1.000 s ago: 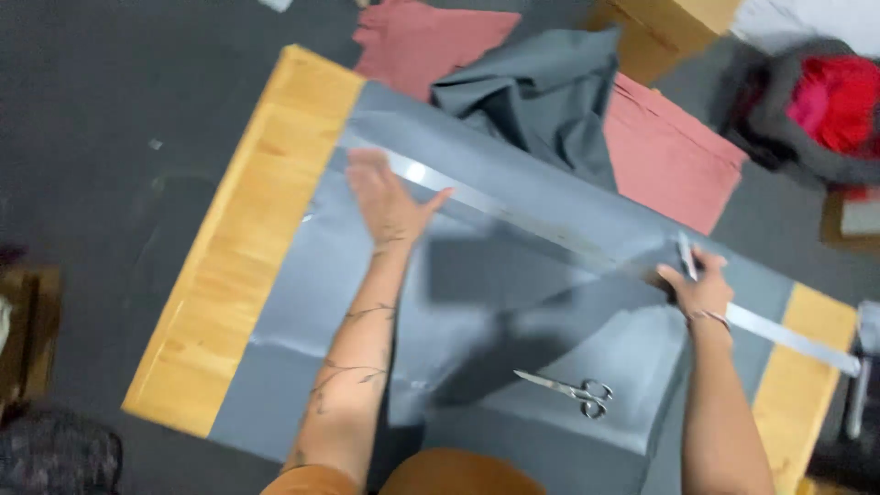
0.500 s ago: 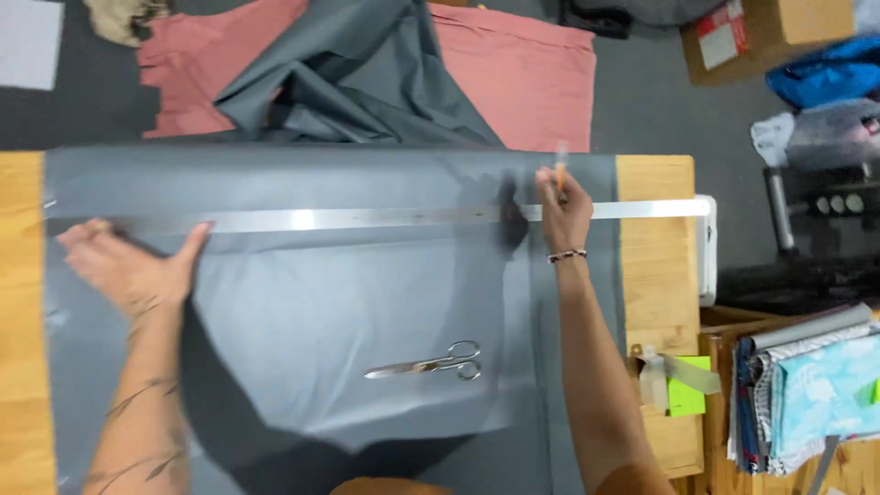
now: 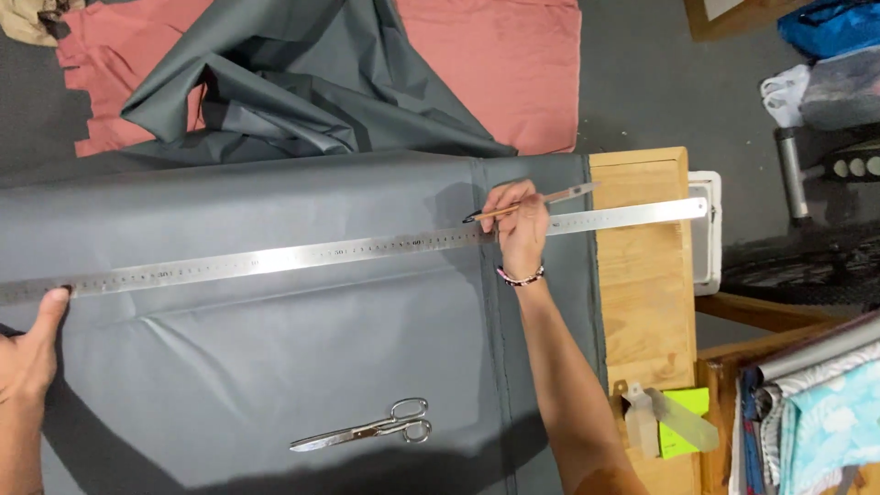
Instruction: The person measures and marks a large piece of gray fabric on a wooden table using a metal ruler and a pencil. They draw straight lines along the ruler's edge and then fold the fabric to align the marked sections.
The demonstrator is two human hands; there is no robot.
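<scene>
A long steel ruler (image 3: 367, 247) lies flat across a sheet of grey fabric (image 3: 275, 367) spread over a wooden worktop (image 3: 642, 275), running from the left edge of the scene to past the cloth's right border. The left hand (image 3: 32, 353), at the near left, presses its thumb onto the ruler's left end; the rest of that hand is partly out of view, so how its fingers lie cannot be told. The right hand (image 3: 521, 229) rests on the ruler towards the right, fingers closed around a pencil (image 3: 527, 203) whose dark tip points left and sits just beyond the ruler's far edge, on the fabric beside a vertical seam or fold.

Judging by the scene, the work is at the marking stage: the ruler appears aligned and held at both ends, the pencil is poised at the cloth, yet no drawn line can be made out along the ruler. A pair of scissors (image 3: 367, 431) lies untouched on the fabric near the person, well apart from both hands, so no cutting along this line looks begun.

Beyond the worktop, loose grey cloth (image 3: 302, 92) is heaped on pink fabric (image 3: 495, 64) on the floor.
</scene>
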